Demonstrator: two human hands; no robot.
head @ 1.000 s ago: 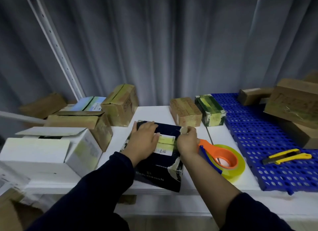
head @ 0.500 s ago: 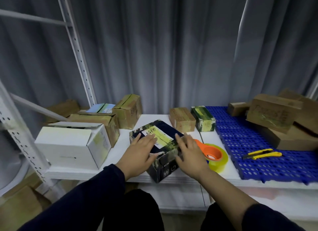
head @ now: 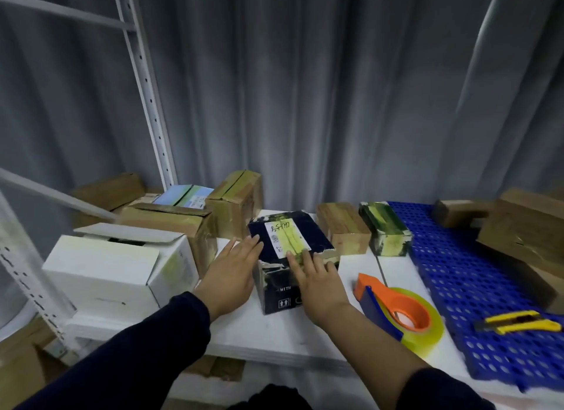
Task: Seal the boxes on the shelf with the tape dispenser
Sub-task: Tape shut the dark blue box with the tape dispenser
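Looks like the tape on the dark box (head: 290, 238), mid-way along the shelf (head: 354, 266), is being smoothed down. The left hand (head: 232, 275) lies flat against its 9 o'clock side, fingers straight. The right hand (head: 317, 284) has its fingers spread, pressing on the near top edge. The tape dispenser (head: 396, 312) lies unheld at the box's 4 o'clock, beside the right wrist. Next it needs picking up.

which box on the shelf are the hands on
The dark navy cardboard box with a white label, mid-shelf: the left hand touches its left side, the right hand its front edge. No other box has a hand on it.
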